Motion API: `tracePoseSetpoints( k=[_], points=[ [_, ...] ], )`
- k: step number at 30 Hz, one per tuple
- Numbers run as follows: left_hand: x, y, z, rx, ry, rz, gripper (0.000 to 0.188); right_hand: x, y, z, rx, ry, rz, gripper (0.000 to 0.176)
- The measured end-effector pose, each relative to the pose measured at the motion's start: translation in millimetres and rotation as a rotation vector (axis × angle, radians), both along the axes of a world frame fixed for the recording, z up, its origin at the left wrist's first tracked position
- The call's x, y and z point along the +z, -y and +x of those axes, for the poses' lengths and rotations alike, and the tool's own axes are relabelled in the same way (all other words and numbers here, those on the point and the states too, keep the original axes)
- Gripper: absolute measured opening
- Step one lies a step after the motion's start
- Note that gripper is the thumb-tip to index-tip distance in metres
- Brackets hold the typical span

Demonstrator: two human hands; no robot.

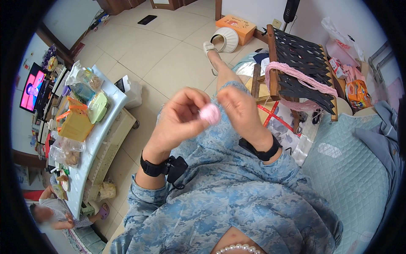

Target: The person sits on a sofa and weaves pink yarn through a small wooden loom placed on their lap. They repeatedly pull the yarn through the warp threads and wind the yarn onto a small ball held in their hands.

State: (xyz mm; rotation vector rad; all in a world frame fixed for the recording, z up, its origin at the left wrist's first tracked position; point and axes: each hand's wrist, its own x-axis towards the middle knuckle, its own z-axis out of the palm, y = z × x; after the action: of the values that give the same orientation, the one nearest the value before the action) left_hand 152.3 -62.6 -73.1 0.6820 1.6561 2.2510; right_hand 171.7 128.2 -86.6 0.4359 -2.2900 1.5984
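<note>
Over my lap, my left hand (182, 116) holds a small ball of pink yarn (210, 114) between thumb and fingers. Just right of the ball is my right hand (239, 109), blurred, its fingers curled; whether it pinches a strand cannot be made out. Both wrists wear black straps. A loose skein of pink yarn (301, 77) hangs around a wooden folding stool (273, 63) with a black woven strap seat, to the right of my hands.
A long table (108, 104) with bags and a green container (99, 108) runs along the left. Another person (60, 211) sits beyond its near end. A phone (147, 20) lies on the tiled floor. A white visor (230, 39) leans by an orange box (236, 27). A quilted cover (345, 168) is at right.
</note>
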Motion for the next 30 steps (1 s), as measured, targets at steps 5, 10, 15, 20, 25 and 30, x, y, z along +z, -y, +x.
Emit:
tracePoseSetpoints(
  k=[5, 10, 15, 20, 25, 30],
  points=[
    [-9, -2, 0, 0.148, -0.037, -0.281, 0.029, -4, 4, 3, 0.277, -0.205, 0.074, 0.015],
    [-7, -5, 1, 0.052, 0.034, 0.108, 0.024, -4, 1, 2, 0.110, -0.157, 0.140, 0.015],
    [-8, -7, 1, 0.080, -0.031, -0.361, 0.022, -8, -1, 5, 0.265, -0.292, 0.062, 0.012],
    [-16, -8, 1, 0.194, 0.032, 0.065, 0.023, -9, -1, 5, 0.154, -0.092, 0.213, 0.011],
    [-18, -8, 4, 0.061, -0.007, -0.204, 0.025, -4, -2, 2, 0.215, -0.211, 0.091, 0.011],
    [-19, -9, 5, 0.192, 0.003, 0.002, 0.026, -6, -1, 4, 0.230, -0.159, 0.186, 0.011]
  ],
)
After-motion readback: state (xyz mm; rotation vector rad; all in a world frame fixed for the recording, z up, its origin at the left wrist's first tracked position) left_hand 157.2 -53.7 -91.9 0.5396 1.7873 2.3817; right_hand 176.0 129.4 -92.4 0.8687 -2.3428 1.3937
